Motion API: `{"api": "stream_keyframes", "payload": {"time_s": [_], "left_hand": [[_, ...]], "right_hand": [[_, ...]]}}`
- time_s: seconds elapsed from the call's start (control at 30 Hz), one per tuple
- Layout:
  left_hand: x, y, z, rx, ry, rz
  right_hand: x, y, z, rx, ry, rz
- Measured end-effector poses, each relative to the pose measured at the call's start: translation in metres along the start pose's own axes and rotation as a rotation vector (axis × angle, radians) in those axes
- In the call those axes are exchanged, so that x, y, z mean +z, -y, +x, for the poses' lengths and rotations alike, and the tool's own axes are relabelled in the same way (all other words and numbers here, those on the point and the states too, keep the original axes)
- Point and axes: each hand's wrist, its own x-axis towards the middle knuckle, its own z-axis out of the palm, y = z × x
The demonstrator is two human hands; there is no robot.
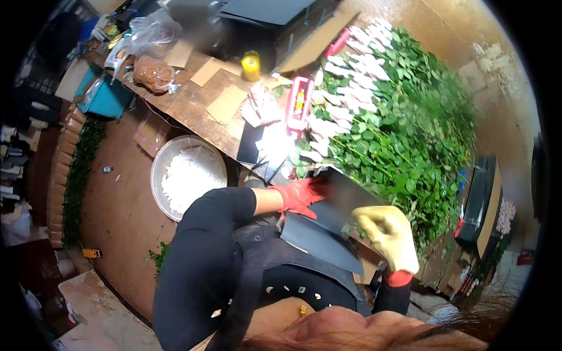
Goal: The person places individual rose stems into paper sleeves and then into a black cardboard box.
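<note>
My left hand (298, 197), in a red glove, lies spread against a dark sheet (347, 193) at the table's front edge. My right hand (388, 232), in a yellow glove over a red cuff, has its fingers curled beside that sheet's right edge. Blur hides whether they pinch it. A stack of dark grey sheets (314, 241) rests before me, over my lap. Just beyond the dark sheet lies a big heap of leafy green stems (395, 149), with white-wrapped heads (342, 109) pointing left.
On the wooden table (175, 103) are a pink plastic holder (299, 103), a yellow tape roll (250, 66), a dark phone-like slab (250, 142) and cardboard pieces (226, 104). A round basin (189, 175) of white pieces stands left. Black boxes (478, 197) stand right.
</note>
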Motion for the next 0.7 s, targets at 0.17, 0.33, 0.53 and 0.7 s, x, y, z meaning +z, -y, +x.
{"api": "stream_keyframes", "payload": {"time_s": [0.17,0.33,0.53,0.7], "left_hand": [[-0.005,-0.001,0.016,0.009,0.012,0.127],[0.004,0.001,0.013,-0.005,-0.030,0.145],[0.014,0.004,0.013,0.029,-0.088,0.050],[0.007,0.002,0.005,0.000,-0.073,0.062]], "right_hand": [[0.066,-0.075,0.047,0.078,-0.247,-0.724],[0.046,-0.057,0.053,0.015,-0.168,-0.669],[0.077,0.019,0.001,-0.105,0.201,-0.273],[0.131,-0.009,0.003,0.094,0.289,-0.476]]}}
